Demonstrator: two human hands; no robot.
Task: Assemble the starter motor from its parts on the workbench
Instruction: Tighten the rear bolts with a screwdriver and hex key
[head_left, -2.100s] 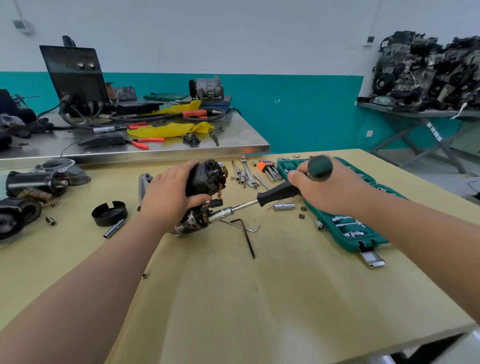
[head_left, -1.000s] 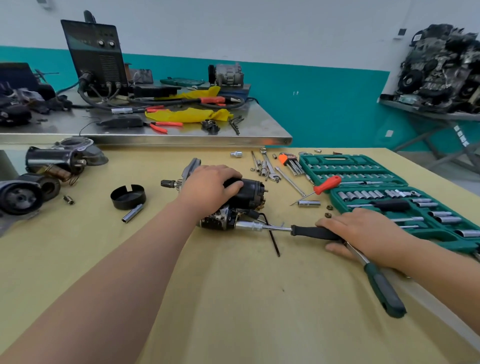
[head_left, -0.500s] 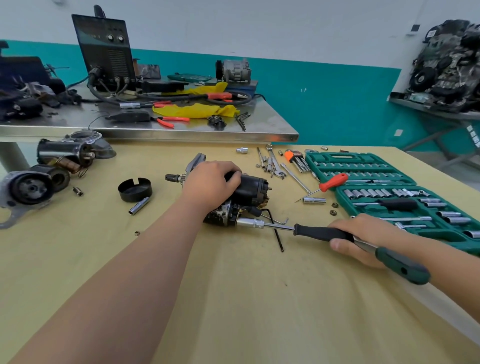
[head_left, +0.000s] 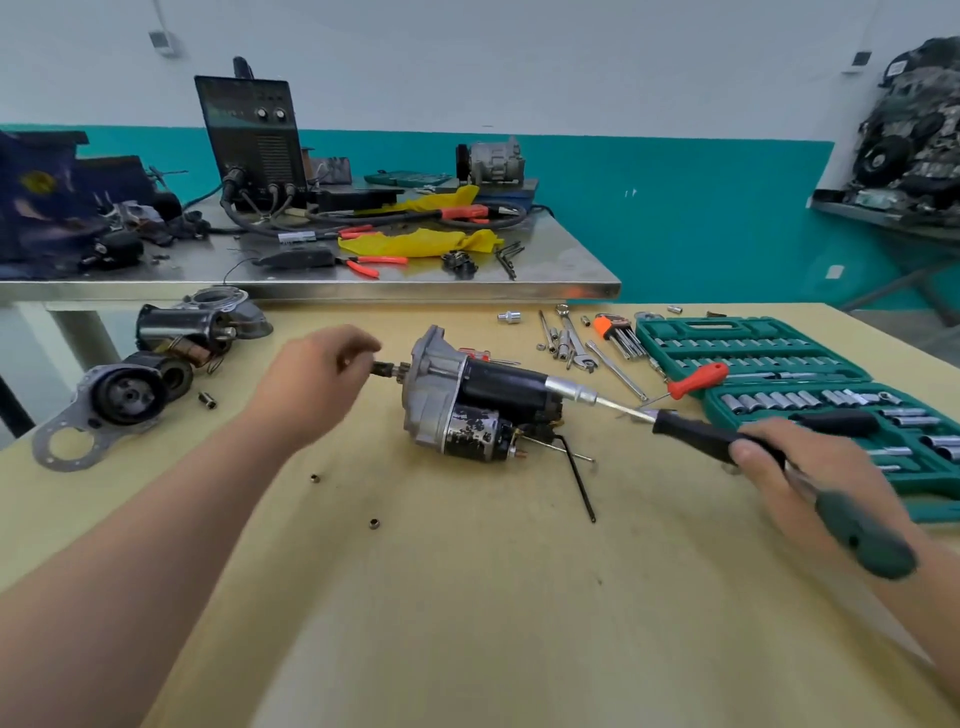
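- The starter motor (head_left: 478, 410) lay on its side around the middle of the tabletop (head_left: 467, 597), somewhat toward the far edge. Its pale cast nose housing (head_left: 431, 395) pointed left and its black body pointed right.
- The left hand (head_left: 317, 379) was at the tip of the pinion shaft (head_left: 387, 370) with its fingers curled. Motion blur hid whether they pinched the shaft or only touched it.
- The right hand (head_left: 810, 467) was wrapped round the black-and-green handle of a socket driver (head_left: 696, 434). The driver's socket end met the rear of the motor body.
- A black hex key (head_left: 579, 478) lay just beside the motor's rear, toward the near edge. An open green socket set (head_left: 753, 338) sat along the right edge.
- The motor is probably heavy and rigid, all metal, and its round body is likely to roll on the flat top.
- The safest hold looked to be a full grip round the black body or the nose housing. The thin shaft and the small rear terminals looked easy to bend or knock.
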